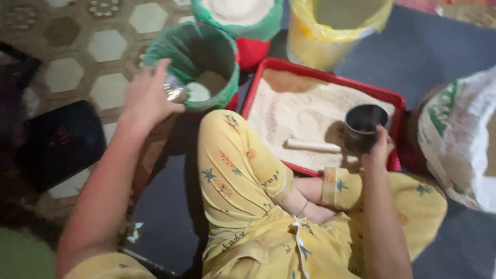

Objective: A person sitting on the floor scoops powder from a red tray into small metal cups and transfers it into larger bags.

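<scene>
My left hand (pixel 150 93) holds a small shiny metal cup (pixel 176 91) at the rim of a green-lined sack (pixel 206 57) with pale flour at its bottom. My right hand (pixel 378 147) grips a dark steel cup (pixel 363 125), held upright over the right side of a red tray (pixel 330 80). The tray is filled with off-white flour (pixel 299 113). A white stick (pixel 313 146) lies on the flour near the tray's front edge. My legs in yellow patterned trousers (pixel 237 170) are crossed in front of the tray.
A second green-lined sack of white flour (pixel 238 13) stands behind the first. A yellow-lined bucket (pixel 330 28) stands behind the tray. A white woven sack (pixel 457 139) sits at the right. A dark bag (pixel 57 142) lies on the tiled floor at the left.
</scene>
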